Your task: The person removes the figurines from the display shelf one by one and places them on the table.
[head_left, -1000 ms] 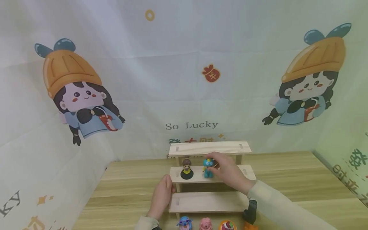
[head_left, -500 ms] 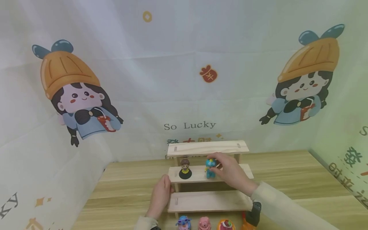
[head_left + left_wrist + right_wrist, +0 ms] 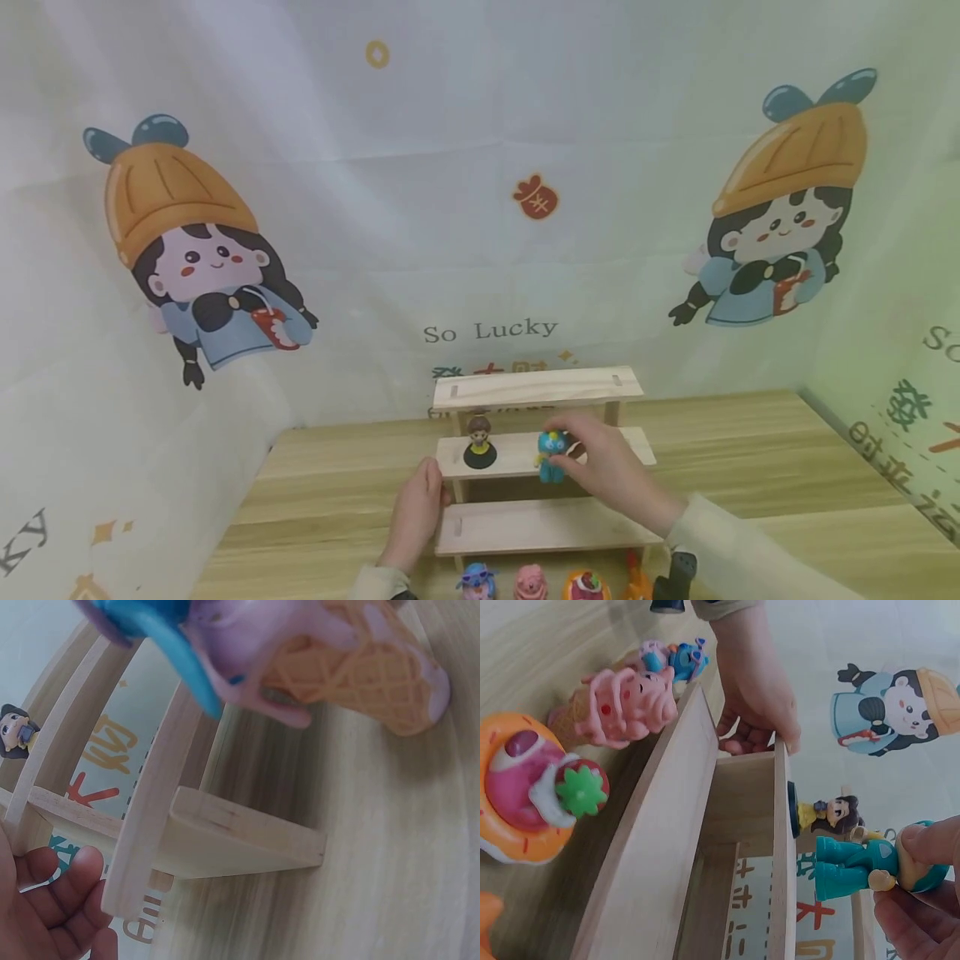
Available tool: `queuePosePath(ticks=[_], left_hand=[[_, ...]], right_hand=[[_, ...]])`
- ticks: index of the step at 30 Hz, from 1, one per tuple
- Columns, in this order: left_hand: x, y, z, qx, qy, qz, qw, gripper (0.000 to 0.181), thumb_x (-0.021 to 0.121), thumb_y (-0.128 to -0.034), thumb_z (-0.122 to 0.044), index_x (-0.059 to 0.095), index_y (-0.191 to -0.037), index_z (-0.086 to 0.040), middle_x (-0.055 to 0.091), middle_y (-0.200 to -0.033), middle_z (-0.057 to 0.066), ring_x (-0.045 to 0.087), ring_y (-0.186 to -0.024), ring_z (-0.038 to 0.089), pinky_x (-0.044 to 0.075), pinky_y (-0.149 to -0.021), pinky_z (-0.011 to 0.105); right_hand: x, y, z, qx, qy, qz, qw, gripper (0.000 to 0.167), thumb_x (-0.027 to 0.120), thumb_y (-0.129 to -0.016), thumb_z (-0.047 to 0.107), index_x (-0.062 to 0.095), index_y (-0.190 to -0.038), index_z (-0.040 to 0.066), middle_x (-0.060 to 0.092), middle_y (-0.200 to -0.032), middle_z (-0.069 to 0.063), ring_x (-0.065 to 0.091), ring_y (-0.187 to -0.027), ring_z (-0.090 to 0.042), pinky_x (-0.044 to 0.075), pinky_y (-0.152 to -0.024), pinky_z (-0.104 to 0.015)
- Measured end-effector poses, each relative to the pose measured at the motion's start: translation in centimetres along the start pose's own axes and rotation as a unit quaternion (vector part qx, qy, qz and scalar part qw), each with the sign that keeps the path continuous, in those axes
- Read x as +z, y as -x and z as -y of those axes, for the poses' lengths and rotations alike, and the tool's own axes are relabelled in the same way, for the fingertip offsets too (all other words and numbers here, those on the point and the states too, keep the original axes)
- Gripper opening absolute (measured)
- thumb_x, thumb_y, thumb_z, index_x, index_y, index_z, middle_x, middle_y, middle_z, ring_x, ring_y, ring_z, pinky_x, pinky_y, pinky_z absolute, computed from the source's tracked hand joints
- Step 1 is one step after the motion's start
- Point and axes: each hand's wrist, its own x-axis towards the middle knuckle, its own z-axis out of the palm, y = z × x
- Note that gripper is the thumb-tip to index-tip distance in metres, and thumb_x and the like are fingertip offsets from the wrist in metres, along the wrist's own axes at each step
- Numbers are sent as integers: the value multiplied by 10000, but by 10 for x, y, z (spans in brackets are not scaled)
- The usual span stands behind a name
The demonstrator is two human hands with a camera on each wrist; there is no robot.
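My right hand [image 3: 611, 467] pinches a teal toy figurine [image 3: 551, 472] upright between thumb and fingers, at the front edge of the middle step of a wooden tiered display shelf [image 3: 540, 525]. In the right wrist view a gap shows between the figurine's feet and the board. On that step, to the left, stands a brown-haired figurine [image 3: 480, 454] in yellow on a black base. My left hand [image 3: 415, 510] holds the left end of the same step, its fingers curled by the board, as the right wrist view shows.
A row of toys stands before the shelf: a blue one with sunglasses [image 3: 477, 581], a pink ice-cream figure [image 3: 626, 707], a round orange-rimmed one with a strawberry [image 3: 525, 787], and an orange one [image 3: 637, 577] partly hidden. A printed cloth [image 3: 337, 208] hangs behind.
My right hand has brought the teal figurine slightly right along the middle step, then lower and forward to its front edge. The left hand stays at the shelf's end. The head view shifts a little.
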Motion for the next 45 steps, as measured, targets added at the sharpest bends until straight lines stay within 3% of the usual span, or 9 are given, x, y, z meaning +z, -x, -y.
queuePosePath(ticks=[8,18,21,27,31,38,42,45], left_hand=[[-1,0,1,-83,-15,51,10000,351,274,-1038,-283,443,-788,-105,551,-643,12,437,-555,143,350,-532,294],[-3,-2,-1,-15,31,70,10000,358,276,-1044,-283,445,-790,-96,554,-662,22,460,-579,140,372,-546,295],[-3,-3,-2,-1,-9,86,10000,360,272,-1044,-285,447,-792,-97,554,-667,23,460,-579,142,374,-543,295],[-3,-4,-1,33,-47,68,10000,359,272,-1044,-283,450,-793,-99,549,-657,18,444,-566,144,367,-537,294],[-2,-3,1,-77,-10,96,9999,357,272,-1045,-287,449,-797,-100,538,-646,16,444,-565,149,368,-541,295],[-2,-2,3,-64,-11,71,10000,371,271,-1046,-304,452,-795,-100,544,-638,9,447,-562,143,372,-546,300],[-2,-1,3,-69,-34,57,10000,381,268,-1046,-317,458,-795,-103,548,-644,7,450,-564,143,380,-556,303],[-1,-2,4,-89,-73,50,9999,374,273,-1046,-307,460,-793,-105,551,-645,4,453,-563,144,382,-560,302]], right_hand=[[2,14,11,-3,-209,91,9997,357,732,-784,12,604,-1117,27,646,-987,-58,631,-786,-118,521,-671,-184],[-1,29,28,-44,-292,158,9994,362,751,-775,30,619,-1111,65,636,-969,14,599,-767,-26,525,-672,-177],[-1,35,30,-339,-330,100,9988,360,757,-770,29,621,-1101,69,635,-957,27,596,-775,-14,528,-686,-184],[4,48,33,-1358,-219,-153,9904,401,770,-748,13,606,-1111,54,648,-966,-15,594,-776,-40,511,-660,-182],[7,58,35,-1418,-387,85,9891,402,764,-766,31,586,-1126,61,632,-981,-18,586,-806,-41,514,-669,-185],[11,74,39,-955,-473,646,9922,322,739,-815,100,602,-1106,95,633,-1002,15,562,-868,8,522,-700,-208],[17,83,36,-1185,-591,794,9880,289,705,-857,132,598,-1120,77,634,-1020,-21,560,-869,11,515,-682,-213],[23,86,28,-1584,-689,1062,9792,281,666,-890,164,577,-1128,43,625,-1025,-77,575,-907,-36,510,-708,-220]])
